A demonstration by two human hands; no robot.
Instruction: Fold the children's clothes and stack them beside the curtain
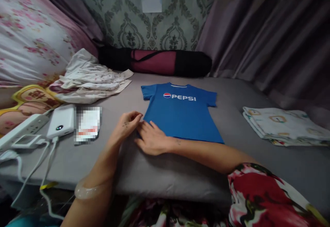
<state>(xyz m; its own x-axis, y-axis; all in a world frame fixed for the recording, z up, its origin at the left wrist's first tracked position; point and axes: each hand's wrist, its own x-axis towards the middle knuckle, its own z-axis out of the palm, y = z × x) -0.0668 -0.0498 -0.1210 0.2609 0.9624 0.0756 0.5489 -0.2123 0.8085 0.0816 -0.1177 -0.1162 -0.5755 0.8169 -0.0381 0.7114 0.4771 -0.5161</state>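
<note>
A blue T-shirt [180, 117] with a white PEPSI print lies spread flat on the grey bedsheet [190, 172], its collar pointing away from me. At its left side edge, my left hand [128, 125] is closed, thumb and fingers pinched together on the fabric; the fingertips are partly hidden. My right hand [152, 139] reaches across from the right and lies palm down with fingers stretched out over the shirt's lower left corner. That corner is covered by the hand. The right forearm runs along the shirt's bottom hem.
A folded patterned cloth [286, 125] lies at right. On the left are a power strip [25, 130], a white power bank [62, 120] with cables, a blurred packet [89, 123] and crumpled white cloth [90, 77]. Along the back wall rests a long black-and-maroon bag [154, 61].
</note>
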